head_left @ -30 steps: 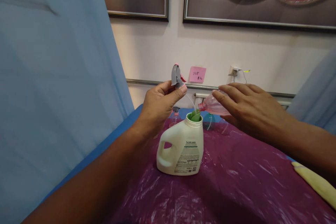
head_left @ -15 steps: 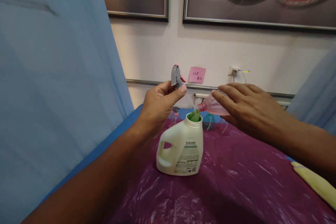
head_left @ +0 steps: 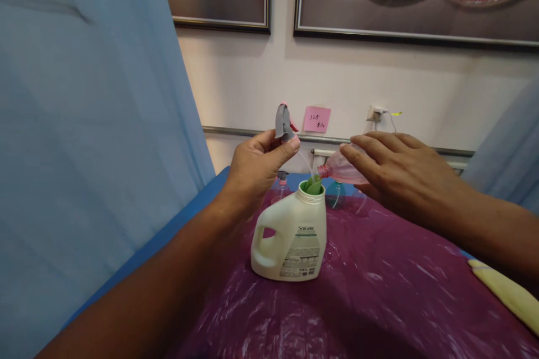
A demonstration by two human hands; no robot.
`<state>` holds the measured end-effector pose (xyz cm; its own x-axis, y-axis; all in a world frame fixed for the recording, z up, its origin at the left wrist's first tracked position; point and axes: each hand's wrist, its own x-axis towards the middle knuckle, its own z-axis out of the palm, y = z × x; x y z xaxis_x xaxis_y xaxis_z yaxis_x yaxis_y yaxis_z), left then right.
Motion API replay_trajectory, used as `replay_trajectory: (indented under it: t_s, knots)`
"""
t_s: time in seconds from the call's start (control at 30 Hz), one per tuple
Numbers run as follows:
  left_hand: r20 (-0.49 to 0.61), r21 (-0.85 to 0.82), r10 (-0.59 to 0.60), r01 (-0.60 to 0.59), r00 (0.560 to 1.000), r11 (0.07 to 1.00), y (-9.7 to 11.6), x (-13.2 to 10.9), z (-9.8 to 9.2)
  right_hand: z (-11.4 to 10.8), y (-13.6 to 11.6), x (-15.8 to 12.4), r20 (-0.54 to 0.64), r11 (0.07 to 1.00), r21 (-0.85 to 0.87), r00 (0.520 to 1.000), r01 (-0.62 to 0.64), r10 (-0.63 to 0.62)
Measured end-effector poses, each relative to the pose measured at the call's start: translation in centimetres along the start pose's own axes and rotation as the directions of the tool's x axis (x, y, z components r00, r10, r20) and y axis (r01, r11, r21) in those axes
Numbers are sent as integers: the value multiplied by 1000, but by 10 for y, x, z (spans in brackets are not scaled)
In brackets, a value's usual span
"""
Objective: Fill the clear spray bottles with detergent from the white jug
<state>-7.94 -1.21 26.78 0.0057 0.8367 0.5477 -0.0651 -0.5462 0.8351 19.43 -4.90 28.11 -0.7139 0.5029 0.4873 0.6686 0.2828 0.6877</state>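
My left hand is closed on a grey and pink trigger spray head, pinched near its collar. From it a thin clear dip tube slants down to the mouth of the white jug. My right hand is wrapped round a clear pink bottle, lying almost level. The bottle's threaded neck is right at the green spout in the jug's opening. The jug stands upright with its cap off and its handle to the left. I cannot make out any liquid flowing.
Behind the jug stand a pink spray bottle and a blue-green bottle. Shiny purple plastic sheeting covers the table. A yellow cloth-like thing lies at the right. A blue curtain hangs on the left; a pink note is on the wall.
Almost nothing differs. Both hands, the spray head, the pink bottle and the jug keep the same positions; the whole view has shifted very slightly.
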Motion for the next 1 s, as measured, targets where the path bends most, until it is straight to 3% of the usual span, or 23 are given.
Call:
replay_trajectory:
  t_s: [1.0]
  knots:
    - [9,-14,7,-6,1000,1000,0,-2,-1,-3,2,2,2,1000,-4,1000,20,-20]
